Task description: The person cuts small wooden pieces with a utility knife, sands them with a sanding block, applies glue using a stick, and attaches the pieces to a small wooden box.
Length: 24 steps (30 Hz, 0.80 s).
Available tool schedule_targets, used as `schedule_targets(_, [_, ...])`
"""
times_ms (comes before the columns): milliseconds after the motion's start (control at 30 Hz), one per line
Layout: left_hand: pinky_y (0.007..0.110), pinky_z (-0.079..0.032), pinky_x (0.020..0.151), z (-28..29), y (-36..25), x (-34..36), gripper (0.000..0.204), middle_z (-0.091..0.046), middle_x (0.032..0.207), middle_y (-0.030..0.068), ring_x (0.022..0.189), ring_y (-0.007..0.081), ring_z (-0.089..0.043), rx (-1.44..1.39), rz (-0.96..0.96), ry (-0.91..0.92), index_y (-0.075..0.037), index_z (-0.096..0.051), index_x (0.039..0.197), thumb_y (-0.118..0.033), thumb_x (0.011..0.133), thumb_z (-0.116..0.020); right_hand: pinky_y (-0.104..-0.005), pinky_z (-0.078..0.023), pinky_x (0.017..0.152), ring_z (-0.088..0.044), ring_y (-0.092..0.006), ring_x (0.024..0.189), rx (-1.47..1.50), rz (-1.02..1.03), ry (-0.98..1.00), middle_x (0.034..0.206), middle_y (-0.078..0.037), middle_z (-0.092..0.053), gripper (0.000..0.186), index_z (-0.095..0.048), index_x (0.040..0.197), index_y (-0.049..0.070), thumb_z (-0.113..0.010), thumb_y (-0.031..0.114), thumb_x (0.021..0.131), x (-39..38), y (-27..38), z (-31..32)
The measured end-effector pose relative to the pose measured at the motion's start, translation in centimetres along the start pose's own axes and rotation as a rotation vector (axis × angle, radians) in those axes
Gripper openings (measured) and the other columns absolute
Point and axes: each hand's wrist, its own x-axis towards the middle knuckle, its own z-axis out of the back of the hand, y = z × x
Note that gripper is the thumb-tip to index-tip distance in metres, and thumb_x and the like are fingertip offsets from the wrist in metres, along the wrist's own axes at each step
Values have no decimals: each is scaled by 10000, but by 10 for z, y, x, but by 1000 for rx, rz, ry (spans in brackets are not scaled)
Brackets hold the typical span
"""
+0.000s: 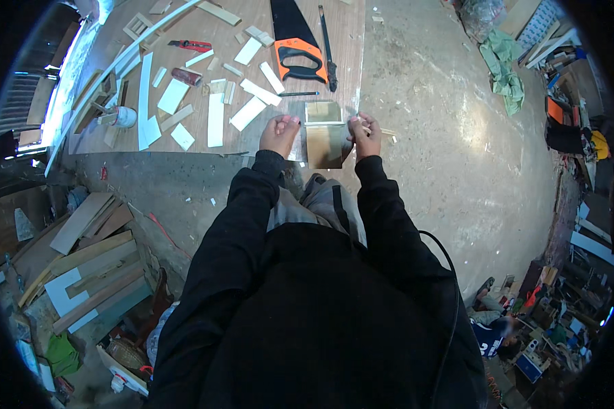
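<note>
A small open wooden box [323,111] stands at the table's near edge, between my two hands. Across its near side runs a thin white strip [324,125]. Below that a brown flat panel [325,146] faces me. My left hand [280,135] is beside the box's left side with its fingers curled and pressed together; whatever is in them is too small to tell. On the other side, my right hand [366,135] has its fingers pinched close to the strip's right end. What that pinch holds is hidden. A thin wooden stick [388,132] shows just past the right hand.
An orange-handled handsaw [299,51], a dark bar-like tool [327,51], a red utility knife [191,46] and a white container [125,117] lie or stand among several wood pieces. A long pale strip [119,61] crosses the left side. Boards [92,269] are piled at lower left; a person [491,334] is at lower right.
</note>
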Motion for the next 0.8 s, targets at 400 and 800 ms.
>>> schedule_targets(400, [219, -463, 653, -4, -9, -5, 567, -561, 801, 16, 692, 84, -528, 296, -3, -47, 37, -536, 1092, -365, 783, -790, -232, -479, 499, -617, -115, 640, -226, 105, 45, 955, -64, -510, 462, -571, 1142, -19, -781, 204, 797, 7, -13, -9])
schedule_targets(800, [259, -475, 702, -15, -15, -4, 582, -572, 826, 46, 741, 120, -538, 504, -49, -76, 35, -573, 1087, -392, 756, -791, -293, -473, 726, -526, -159, 816, -310, 155, -19, 984, -129, -561, 543, -664, 1066, 5, -842, 365, 700, 9, -9, -2])
